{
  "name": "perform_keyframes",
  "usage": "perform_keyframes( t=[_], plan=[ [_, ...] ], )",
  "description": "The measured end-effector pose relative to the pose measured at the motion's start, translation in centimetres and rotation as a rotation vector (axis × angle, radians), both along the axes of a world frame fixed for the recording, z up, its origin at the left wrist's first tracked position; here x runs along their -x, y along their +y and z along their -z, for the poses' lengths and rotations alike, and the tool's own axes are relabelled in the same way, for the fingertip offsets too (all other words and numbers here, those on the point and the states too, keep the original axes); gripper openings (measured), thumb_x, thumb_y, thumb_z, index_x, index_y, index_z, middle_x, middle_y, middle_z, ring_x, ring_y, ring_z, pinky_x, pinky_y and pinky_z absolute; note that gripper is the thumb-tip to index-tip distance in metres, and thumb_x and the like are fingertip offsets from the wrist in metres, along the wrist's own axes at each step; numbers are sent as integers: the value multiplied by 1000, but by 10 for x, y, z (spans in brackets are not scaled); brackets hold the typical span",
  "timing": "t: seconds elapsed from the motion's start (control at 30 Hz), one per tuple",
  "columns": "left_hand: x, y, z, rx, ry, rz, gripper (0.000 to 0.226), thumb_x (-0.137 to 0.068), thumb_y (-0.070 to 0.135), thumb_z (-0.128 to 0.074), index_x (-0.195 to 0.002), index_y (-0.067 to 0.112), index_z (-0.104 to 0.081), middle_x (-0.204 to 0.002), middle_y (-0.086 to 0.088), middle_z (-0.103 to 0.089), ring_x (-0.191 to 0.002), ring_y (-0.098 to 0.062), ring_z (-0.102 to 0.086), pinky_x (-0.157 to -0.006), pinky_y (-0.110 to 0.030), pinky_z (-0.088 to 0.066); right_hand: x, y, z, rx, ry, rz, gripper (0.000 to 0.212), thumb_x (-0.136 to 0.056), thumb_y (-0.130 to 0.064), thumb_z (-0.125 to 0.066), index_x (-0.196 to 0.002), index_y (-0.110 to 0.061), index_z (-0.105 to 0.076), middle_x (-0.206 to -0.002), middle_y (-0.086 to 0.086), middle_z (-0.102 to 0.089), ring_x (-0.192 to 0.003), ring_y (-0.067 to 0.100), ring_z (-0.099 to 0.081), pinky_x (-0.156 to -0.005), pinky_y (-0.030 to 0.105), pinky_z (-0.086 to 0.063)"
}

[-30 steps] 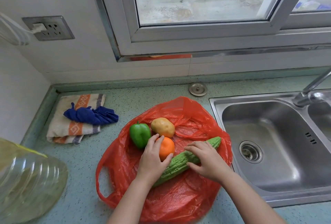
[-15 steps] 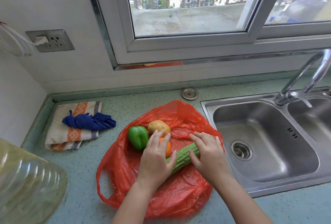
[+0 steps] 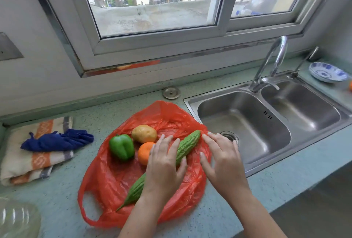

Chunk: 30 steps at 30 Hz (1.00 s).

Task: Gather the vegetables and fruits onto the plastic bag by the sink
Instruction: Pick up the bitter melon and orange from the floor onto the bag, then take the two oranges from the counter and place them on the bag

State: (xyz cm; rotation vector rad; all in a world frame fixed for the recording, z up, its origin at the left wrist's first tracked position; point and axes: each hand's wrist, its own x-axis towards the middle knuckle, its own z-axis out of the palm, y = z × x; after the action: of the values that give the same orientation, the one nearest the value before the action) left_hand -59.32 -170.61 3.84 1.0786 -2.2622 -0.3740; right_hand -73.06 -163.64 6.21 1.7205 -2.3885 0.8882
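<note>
Left hand [image 3: 163,167], fingers spread and palm down, rests flat across the bitter gourd [image 3: 187,145], seemingly steadying it so it cannot roll; right hand [image 3: 222,161], open and holding nothing, lies on the red plastic bag [image 3: 114,177] edge nearest the sink [image 3: 266,133], apparently pinning it; orange [image 3: 145,152], potato [image 3: 143,133] and green pepper [image 3: 122,146] sit clustered on the bag; another orange fruit [image 3: 350,86] remains at the far counter edge.

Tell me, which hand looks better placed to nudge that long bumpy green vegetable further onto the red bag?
Probably the left hand: it lies right across the bitter gourd. The right hand is open beside it, over the plastic bag's edge near the sink.
</note>
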Motion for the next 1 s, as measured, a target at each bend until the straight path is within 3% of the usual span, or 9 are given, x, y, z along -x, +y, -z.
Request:
perform_keyframes(
  t=[0.33,0.5,0.63,0.8,1.0],
  plan=[
    [79,40,-19,41,14,173,47,-78,32,-45,-113,5,-59,-115,-17,-61,-114,-36,-52,-90,-55,-45,75,62,-19,89,8,167,43,-80,-35,-42,-113,-13,-59,-113,6,-63,-108,22,-53,-94,53,-39],
    [148,73,-29,80,61,270,44,-76,31,-47,-113,8,-57,-113,-15,-62,-111,-36,-54,-89,-51,-46,135,105,-27,116,18,246,43,-79,-33,-42,-111,-12,-60,-111,8,-64,-105,26,-56,-91,53,-43],
    [220,112,-31,96,58,391,41,-76,30,-47,-111,10,-55,-111,-13,-62,-111,-34,-54,-89,-50,-47,200,151,-33,120,39,315,43,-80,-33,-41,-111,-10,-59,-111,10,-64,-104,28,-58,-91,44,-39],
    [313,166,-33,104,61,478,41,-77,31,-44,-107,9,-60,-109,-11,-63,-107,-32,-57,-89,-40,-44,274,212,-33,130,62,442,41,-80,-33,-41,-108,-10,-61,-109,9,-65,-101,28,-59,-91,54,-41],
    [399,221,-27,64,80,613,38,-78,31,-46,-111,12,-52,-110,-13,-62,-104,-34,-58,-86,-46,-49,344,277,-28,121,59,570,42,-78,-34,-41,-106,-11,-63,-109,9,-66,-101,29,-60,-91,56,-40]
  ],
)
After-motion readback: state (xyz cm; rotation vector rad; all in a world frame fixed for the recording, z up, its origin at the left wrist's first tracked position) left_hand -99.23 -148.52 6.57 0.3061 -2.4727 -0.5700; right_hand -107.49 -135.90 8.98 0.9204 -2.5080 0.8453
